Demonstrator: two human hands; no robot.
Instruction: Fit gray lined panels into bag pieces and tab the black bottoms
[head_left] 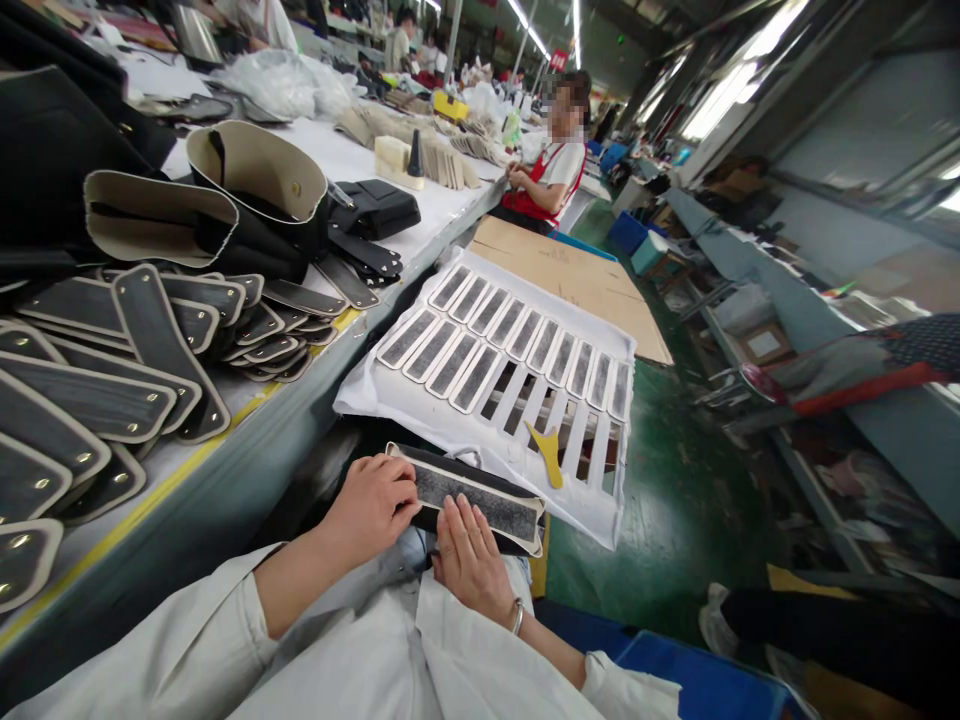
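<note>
A black leather bag body point(480, 500) lies across my lap, with a long grey strip edged in cream facing up. My left hand point(376, 500) grips its left end, the fingers curled over the near edge. Flat on the right half of the strip rests my right hand point(471, 555), its fingers stretched out together. Just beyond the bag is a white cloth-covered rack point(435, 415) bearing two rows of grey panels with pale borders. A yellow Y-shaped tool point(549, 455) lies on the rack's near right part, over open slots.
On the workbench point(247, 425) at left are piled dark strap pieces point(82, 400) with studs and black bags point(255, 180) with beige linings. A cardboard sheet point(570, 275) lies beyond the rack. A co-worker in a red apron point(551, 180) sits farther off. Blue bins point(675, 675) stand at lower right.
</note>
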